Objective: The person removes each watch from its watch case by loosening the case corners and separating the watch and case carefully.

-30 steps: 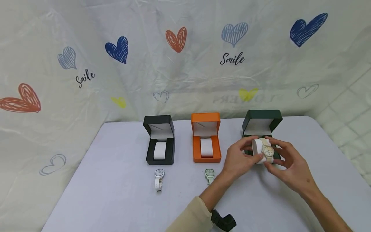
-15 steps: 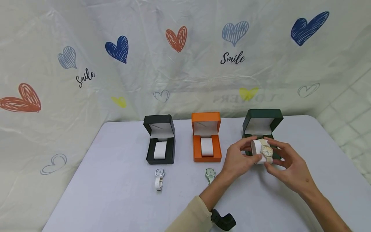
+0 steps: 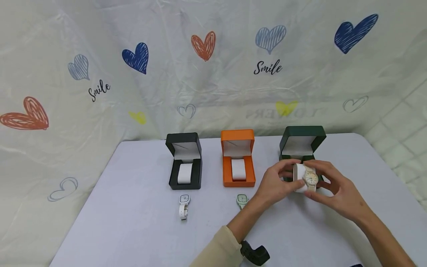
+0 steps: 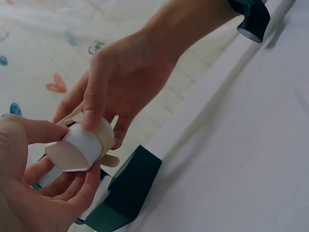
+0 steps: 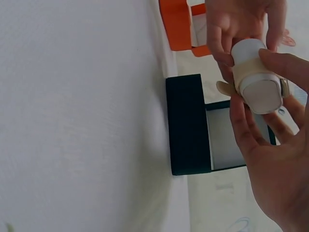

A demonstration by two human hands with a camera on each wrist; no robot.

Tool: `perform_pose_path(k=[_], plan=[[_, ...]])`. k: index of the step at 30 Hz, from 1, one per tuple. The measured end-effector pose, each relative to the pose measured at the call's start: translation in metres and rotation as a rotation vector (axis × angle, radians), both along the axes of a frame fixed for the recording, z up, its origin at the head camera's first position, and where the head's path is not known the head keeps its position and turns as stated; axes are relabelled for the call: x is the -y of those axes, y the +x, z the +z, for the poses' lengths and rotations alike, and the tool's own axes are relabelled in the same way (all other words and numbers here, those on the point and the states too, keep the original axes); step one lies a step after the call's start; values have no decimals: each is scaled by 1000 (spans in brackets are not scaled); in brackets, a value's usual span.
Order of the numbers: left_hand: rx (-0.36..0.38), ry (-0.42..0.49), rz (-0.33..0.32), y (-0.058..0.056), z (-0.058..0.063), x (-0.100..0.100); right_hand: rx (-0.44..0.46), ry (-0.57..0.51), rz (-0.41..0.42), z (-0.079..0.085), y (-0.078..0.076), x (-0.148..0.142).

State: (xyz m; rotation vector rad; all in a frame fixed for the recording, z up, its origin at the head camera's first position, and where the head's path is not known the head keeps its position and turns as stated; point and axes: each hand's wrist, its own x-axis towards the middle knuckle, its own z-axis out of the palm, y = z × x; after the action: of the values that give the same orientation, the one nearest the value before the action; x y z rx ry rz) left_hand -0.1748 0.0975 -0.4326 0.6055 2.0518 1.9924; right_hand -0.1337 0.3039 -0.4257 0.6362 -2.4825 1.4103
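A cream-strapped wristwatch (image 3: 311,178) is wrapped around a white watch pillow (image 3: 299,173), held in the air in front of the open green watch box (image 3: 303,140). My left hand (image 3: 275,183) grips the pillow's left end between thumb and fingers. From the other side my right hand (image 3: 341,193) pinches the watch and pillow. In the left wrist view a loose strap end (image 4: 111,161) sticks out below the pillow (image 4: 75,147). Whether the strap is buckled cannot be seen. The hands cover much of the green box's base.
To the left stand an open orange box (image 3: 238,174) and an open black box (image 3: 185,174), each with a white pillow inside. A white watch (image 3: 183,207) lies before the black box. A pale green watch (image 3: 242,200) lies partly behind my left forearm. Patterned sheeting hangs behind the table.
Both hands have shifted slightly down and to the right with the watch and its pillow. The right hand's fingers sit closer around the watch. Boxes and other watches stay put.
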Motion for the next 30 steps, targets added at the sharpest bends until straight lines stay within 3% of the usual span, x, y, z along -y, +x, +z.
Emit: perform_pose_path(k=[11, 18, 24, 27, 30], plan=[[40, -9, -34, 0, 1, 4, 48, 5, -5, 2, 2, -1], [97, -7, -51, 1, 0, 6, 116, -12, 36, 0, 0, -1], [135, 39, -66, -1, 1, 6, 103, -2, 39, 3, -1, -2], [162, 73, -69, -1, 2, 5, 105, -36, 72, 4, -2, -6], [200, 105, -64, -1, 1, 6, 140, -119, 161, 3, -4, -12]])
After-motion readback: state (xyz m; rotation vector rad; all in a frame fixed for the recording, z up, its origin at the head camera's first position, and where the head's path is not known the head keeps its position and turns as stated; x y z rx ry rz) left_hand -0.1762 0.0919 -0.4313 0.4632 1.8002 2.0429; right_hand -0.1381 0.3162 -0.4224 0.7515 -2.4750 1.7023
